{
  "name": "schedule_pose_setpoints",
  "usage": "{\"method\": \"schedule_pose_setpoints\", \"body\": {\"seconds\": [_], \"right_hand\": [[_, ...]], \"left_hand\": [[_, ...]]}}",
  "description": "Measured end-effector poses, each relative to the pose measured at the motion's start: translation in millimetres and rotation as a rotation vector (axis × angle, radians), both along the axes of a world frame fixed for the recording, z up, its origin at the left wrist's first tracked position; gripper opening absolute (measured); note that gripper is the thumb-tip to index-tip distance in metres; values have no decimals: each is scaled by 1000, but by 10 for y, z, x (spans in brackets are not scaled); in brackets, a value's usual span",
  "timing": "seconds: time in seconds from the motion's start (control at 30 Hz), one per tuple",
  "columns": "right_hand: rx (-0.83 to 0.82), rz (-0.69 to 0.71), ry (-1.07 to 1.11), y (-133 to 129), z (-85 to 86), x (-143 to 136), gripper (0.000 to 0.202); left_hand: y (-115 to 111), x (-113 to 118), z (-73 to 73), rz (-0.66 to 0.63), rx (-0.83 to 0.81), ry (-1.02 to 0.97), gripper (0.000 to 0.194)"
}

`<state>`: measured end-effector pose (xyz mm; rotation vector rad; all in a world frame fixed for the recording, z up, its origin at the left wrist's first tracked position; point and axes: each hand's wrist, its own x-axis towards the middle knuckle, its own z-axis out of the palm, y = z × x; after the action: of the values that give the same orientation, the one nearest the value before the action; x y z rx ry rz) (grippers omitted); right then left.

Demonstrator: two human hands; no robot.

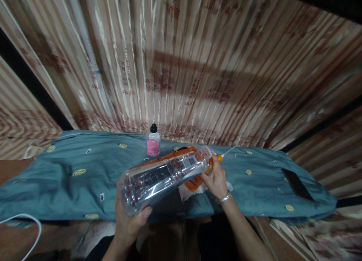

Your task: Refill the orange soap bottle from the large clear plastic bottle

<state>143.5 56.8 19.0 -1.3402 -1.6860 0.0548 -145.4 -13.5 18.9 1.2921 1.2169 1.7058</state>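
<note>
A large clear plastic bottle (166,176) with a printed label and a barcode lies tilted across my two hands, its mouth up to the right. My left hand (130,219) wraps round its base from below, thumb on the near side. My right hand (215,180), with a silvery band on the wrist, grips the bottle at its neck. Just beyond my right fingers is a small orange piece (220,157) with a thin whitish tube. Partly hidden beneath the bottle are an orange item (194,184) and a pale wrapper (186,194).
A small clear bottle (153,142) with a pink label and black cap stands behind the large one. A dark phone (297,184) lies at the right on the teal patterned cloth (65,189). Striped curtains (175,65) hang behind. A white cable (38,227) curves at lower left.
</note>
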Motion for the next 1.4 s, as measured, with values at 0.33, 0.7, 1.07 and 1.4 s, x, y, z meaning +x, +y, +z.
{"method": "schedule_pose_setpoints", "body": {"seconds": [0.33,0.7,1.07,1.4], "right_hand": [[14,-27,-4,17,-50,10,65],[40,-29,-16,6,-55,19,64],[14,-26,19,1,-55,-5,66],[21,-15,27,2,-54,-17,65]], "left_hand": [[5,10,14,-27,14,-10,82],[6,103,137,67,19,-73,84],[43,77,50,88,1,-63,79],[17,56,-54,71,-11,-86,83]]}}
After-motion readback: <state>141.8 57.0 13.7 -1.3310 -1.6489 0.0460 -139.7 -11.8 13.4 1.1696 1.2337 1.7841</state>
